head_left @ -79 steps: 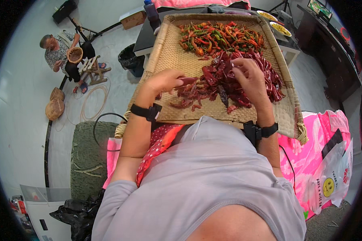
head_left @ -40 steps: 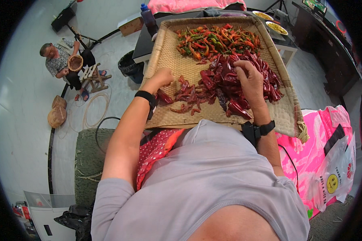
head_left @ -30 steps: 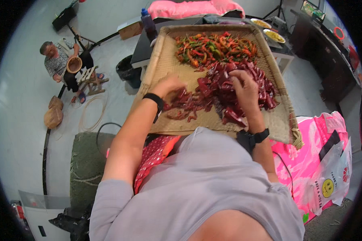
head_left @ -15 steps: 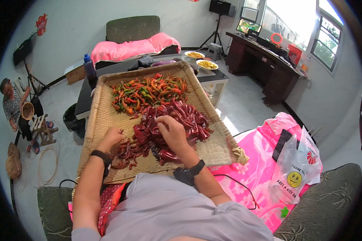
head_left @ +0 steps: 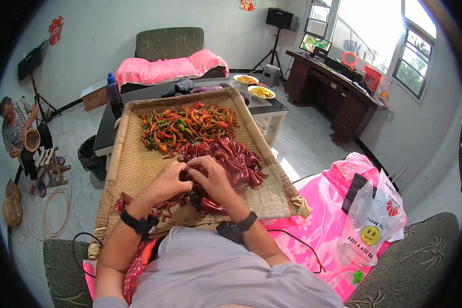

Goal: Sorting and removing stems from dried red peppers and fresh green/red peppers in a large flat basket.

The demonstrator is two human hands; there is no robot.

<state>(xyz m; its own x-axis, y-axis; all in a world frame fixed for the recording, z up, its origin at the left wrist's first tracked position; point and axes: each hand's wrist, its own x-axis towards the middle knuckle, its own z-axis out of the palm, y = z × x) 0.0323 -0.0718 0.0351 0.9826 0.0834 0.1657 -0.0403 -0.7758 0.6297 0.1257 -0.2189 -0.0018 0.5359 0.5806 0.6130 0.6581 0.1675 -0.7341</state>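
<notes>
My left hand (head_left: pixel 168 180) and my right hand (head_left: pixel 209 176) meet over a woven tray (head_left: pixel 131 169) with a bound rim, thumbs and fingertips pinched together. Whatever they pinch is too small or hidden to make out. Right beneath and beyond them lies a heap of dark red, glossy dried peppers (head_left: pixel 241 161). Smaller, shrivelled red pieces (head_left: pixel 164 206) lie by my left wrist, partly covered by that hand. At the tray's far end is a pile of thin chili peppers (head_left: pixel 187 126) in red, orange and green.
Behind the tray, a dark-topped table (head_left: pixel 108 128) bears a blue-capped bottle (head_left: pixel 113 90) and two plates of yellow food (head_left: pixel 262 92). A pink cover (head_left: pixel 303 226) and a plastic bag (head_left: pixel 367 226) lie to my right. At left, a seated person (head_left: pixel 23 128) holds a round basket (head_left: pixel 32 139).
My left hand has come right and up from the shrivelled pieces to meet my right hand, which has shifted slightly lower. The view has tilted a little.
</notes>
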